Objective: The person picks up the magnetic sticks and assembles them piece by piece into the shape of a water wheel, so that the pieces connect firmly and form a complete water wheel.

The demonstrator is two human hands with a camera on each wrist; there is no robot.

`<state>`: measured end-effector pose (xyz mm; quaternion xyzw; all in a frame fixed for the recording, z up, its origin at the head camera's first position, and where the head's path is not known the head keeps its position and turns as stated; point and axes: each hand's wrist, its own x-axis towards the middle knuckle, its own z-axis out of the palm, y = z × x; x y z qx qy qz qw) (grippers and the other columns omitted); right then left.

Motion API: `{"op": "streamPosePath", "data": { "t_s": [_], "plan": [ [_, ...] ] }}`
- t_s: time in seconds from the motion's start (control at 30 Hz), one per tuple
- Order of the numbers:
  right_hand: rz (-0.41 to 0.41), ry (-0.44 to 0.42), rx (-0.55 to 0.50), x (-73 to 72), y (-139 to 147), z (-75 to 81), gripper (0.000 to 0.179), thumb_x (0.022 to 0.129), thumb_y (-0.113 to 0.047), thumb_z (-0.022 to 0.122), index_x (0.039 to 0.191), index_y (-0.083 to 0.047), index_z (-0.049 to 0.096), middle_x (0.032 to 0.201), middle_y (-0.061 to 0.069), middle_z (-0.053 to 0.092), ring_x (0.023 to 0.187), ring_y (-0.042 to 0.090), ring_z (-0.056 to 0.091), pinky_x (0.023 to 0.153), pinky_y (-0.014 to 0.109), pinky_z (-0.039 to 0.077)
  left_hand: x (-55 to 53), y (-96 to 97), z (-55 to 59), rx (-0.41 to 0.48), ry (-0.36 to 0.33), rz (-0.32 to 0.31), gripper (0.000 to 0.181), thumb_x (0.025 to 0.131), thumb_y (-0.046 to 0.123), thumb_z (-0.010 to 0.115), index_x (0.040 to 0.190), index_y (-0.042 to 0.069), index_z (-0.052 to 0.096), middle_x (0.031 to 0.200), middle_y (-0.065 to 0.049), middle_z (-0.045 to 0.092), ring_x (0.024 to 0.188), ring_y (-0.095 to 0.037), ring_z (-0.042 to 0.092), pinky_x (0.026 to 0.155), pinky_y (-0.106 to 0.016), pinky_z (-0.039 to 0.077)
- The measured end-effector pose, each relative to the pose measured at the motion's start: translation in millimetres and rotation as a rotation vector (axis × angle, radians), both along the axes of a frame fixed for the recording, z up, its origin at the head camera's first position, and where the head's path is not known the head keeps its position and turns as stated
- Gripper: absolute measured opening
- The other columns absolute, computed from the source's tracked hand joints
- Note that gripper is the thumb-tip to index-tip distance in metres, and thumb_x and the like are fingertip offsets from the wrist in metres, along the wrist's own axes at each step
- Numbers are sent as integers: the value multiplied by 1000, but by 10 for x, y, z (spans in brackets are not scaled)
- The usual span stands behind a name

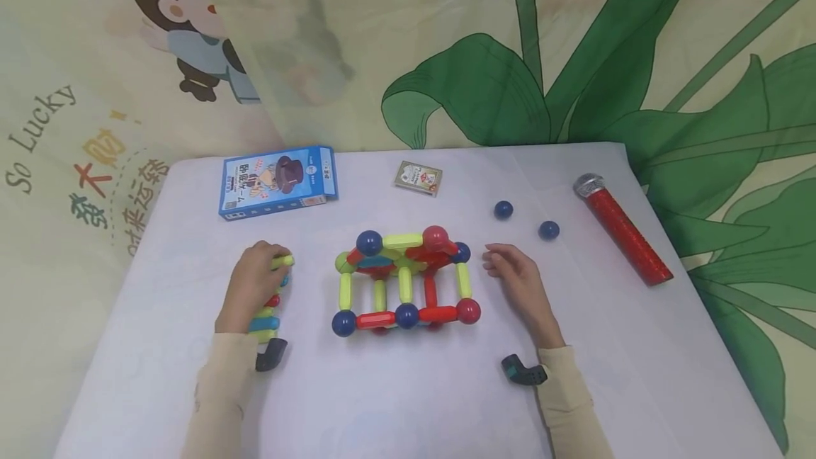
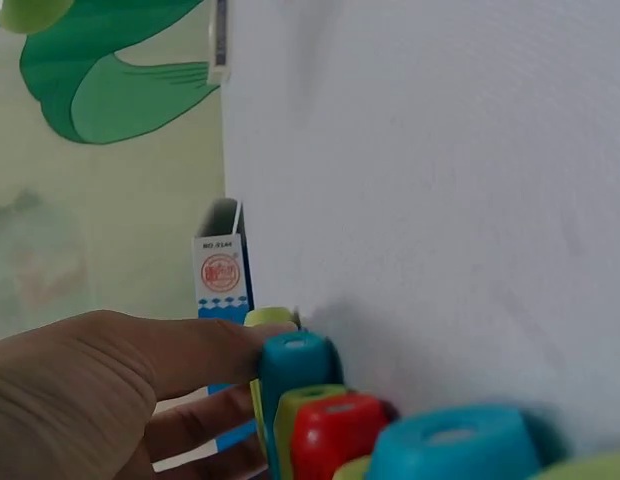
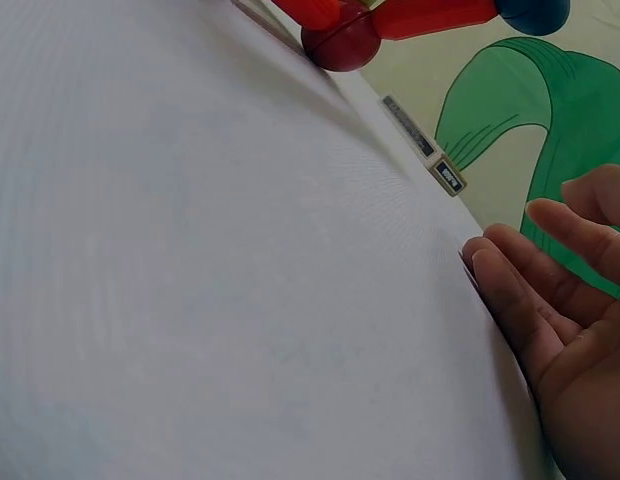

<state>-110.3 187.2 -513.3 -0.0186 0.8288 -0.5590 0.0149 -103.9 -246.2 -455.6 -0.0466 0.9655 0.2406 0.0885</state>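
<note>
Between the thumb and fingers of my left hand (image 1: 247,278) is a yellow-green magnetic rod (image 1: 283,261), at the far end of a row of rods. The row holds blue, red and yellow-green pieces, among them a blue rod (image 2: 295,360) and a red rod (image 2: 338,436) close by the hand. In the middle of the table stands a frame of magnetic rods and balls, with a red ball (image 1: 468,311) at its near right corner. To its right, my right hand (image 1: 518,280) rests on the table, fingers loosely bent and holding nothing.
Two loose blue balls, one nearer (image 1: 549,230) and one farther (image 1: 503,210), lie behind my right hand. A blue box (image 1: 277,183) and a small card box (image 1: 418,178) lie along the back edge. A red glittery tube (image 1: 627,232) with a silver end lies at the right.
</note>
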Motion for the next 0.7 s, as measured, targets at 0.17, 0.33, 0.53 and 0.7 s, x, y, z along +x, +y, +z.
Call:
{"op": "streamPosePath", "data": {
  "t_s": [0.17, 0.33, 0.53, 0.7],
  "plan": [
    [-6, -10, -8, -1, 12, 6, 32, 100, -25, 51, 124, -5, 57, 114, 14, 65, 96, 14, 65, 80, 15, 52, -16, 133, 11, 62, 104, -19, 31, 91, 11, 65, 119, -3, 61, 114, -21, 60, 104, -36, 55, 95, -52, 46],
    [-18, -9, 8, 7, 7, -1, 32, 101, -25, 50, 124, -5, 57, 113, 14, 65, 97, 16, 66, 80, 14, 52, 213, 443, 145, 407, 302, 18, 33, 91, 11, 66, 122, 3, 61, 113, -14, 65, 102, -25, 62, 88, -36, 53],
    [-34, -9, 26, -3, -8, -5, 30, 101, -26, 49, 122, -6, 58, 111, 11, 65, 98, 19, 65, 80, 13, 51, 661, 982, 279, 874, 349, -114, 44, 85, 2, 70, 126, 2, 56, 117, -14, 62, 100, -10, 64, 84, -21, 53],
    [-34, -18, 24, 2, -27, -5, 32, 101, -27, 49, 123, -6, 58, 112, 12, 65, 98, 20, 65, 81, 13, 51, 783, 1236, 307, 861, 363, -303, 42, 81, -2, 73, 121, 7, 59, 114, -7, 64, 100, -14, 67, 84, -29, 55]
  ]
}}
